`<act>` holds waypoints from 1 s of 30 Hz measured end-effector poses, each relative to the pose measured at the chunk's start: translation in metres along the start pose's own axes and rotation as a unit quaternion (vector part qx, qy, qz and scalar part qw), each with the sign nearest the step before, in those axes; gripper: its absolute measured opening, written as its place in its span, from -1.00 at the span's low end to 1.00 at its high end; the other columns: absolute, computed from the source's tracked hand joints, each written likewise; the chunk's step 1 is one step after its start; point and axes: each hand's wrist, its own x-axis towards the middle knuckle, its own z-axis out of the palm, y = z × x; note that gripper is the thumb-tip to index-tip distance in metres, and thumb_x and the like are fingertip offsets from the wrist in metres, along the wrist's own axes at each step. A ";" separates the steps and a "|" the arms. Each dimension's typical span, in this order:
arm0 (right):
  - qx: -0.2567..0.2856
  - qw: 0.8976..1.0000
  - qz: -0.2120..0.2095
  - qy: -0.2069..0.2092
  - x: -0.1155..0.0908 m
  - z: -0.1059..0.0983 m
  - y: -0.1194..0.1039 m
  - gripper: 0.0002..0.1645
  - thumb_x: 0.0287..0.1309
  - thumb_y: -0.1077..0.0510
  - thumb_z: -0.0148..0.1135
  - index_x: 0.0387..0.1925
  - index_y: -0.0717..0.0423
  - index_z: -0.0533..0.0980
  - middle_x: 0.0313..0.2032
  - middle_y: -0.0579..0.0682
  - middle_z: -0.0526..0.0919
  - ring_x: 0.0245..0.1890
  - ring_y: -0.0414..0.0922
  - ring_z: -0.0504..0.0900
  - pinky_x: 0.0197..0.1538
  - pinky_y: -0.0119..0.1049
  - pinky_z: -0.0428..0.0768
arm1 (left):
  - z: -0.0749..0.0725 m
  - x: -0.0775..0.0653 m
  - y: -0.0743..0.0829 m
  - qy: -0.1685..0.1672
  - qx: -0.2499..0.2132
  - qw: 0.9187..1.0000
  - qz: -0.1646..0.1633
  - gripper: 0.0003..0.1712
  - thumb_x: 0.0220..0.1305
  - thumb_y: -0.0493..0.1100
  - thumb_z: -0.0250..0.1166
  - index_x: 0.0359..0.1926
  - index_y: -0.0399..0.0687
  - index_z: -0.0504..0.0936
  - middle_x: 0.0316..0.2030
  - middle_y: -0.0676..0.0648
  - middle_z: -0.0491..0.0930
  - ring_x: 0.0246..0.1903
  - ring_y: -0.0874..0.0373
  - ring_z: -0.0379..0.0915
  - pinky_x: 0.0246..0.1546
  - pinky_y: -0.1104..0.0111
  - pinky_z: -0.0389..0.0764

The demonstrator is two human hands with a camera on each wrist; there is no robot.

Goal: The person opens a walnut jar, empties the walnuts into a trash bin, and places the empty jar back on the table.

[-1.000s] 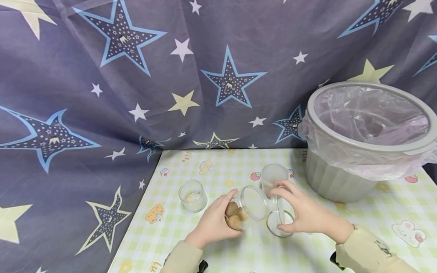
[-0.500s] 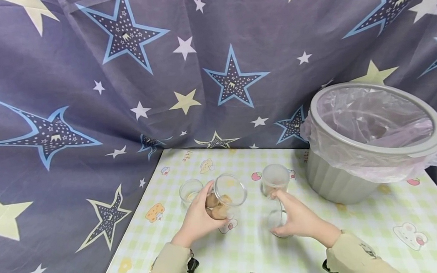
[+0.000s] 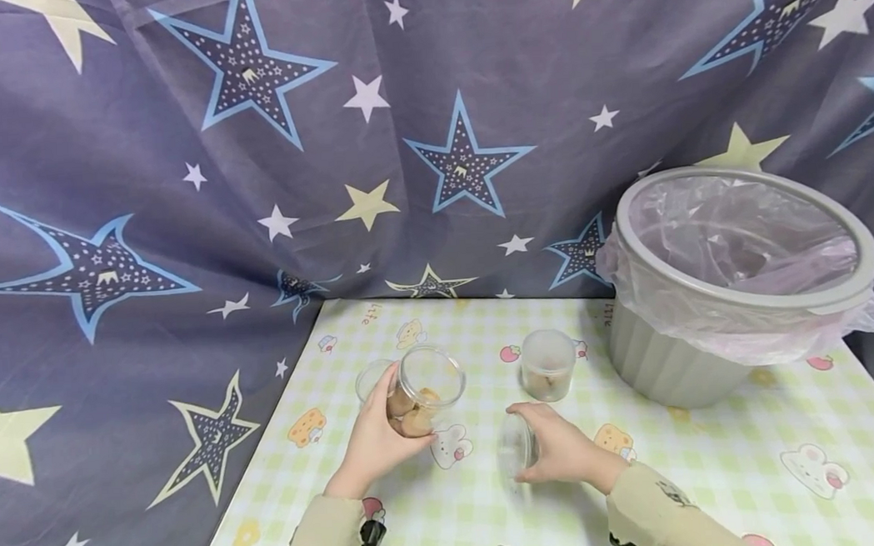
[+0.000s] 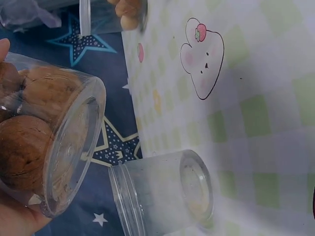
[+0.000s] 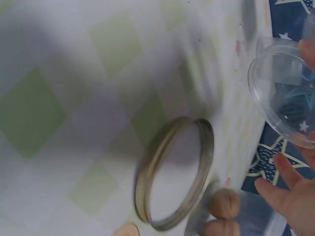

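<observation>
My left hand (image 3: 376, 444) grips a clear plastic jar (image 3: 430, 374) with several walnuts in it. The open mouth tilts toward my right hand. Walnuts (image 4: 24, 150) show plainly through its wall in the left wrist view. My right hand (image 3: 560, 449) pinches a round, shallow lid (image 3: 518, 452) by its edges, on edge a little right of the jar; motion blurs it. The right wrist view shows this lid (image 5: 142, 189) with a thin metallic-looking rim and my thumb tip (image 5: 128, 230) near its lower edge. A gap lies between the lid and the jar.
A clear jar (image 3: 364, 383) stands behind my left hand, partly hidden. A frosted jar (image 3: 549, 358) with walnuts low inside stands back right. Further right is a grey bin (image 3: 660, 351) lined with a plastic bag. A star-print curtain (image 3: 253, 209) closes off the table's far edge.
The left hand draws the walnut jar left and turns its mouth more upward. My right hand shifts left and toward me, carrying the lid from beside the frosted jar.
</observation>
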 end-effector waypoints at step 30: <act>-0.057 0.998 0.008 -0.037 0.027 0.034 0.012 0.17 -0.50 0.11 0.60 0.30 0.05 0.24 0.07 0.11 0.46 0.11 0.06 0.38 0.20 0.03 0.44 | 0.007 0.003 0.004 0.000 -0.002 1.000 -0.001 0.32 -0.37 -0.13 0.63 0.44 0.05 0.06 0.34 -0.22 0.23 0.30 -0.14 0.21 0.27 -0.05 0.30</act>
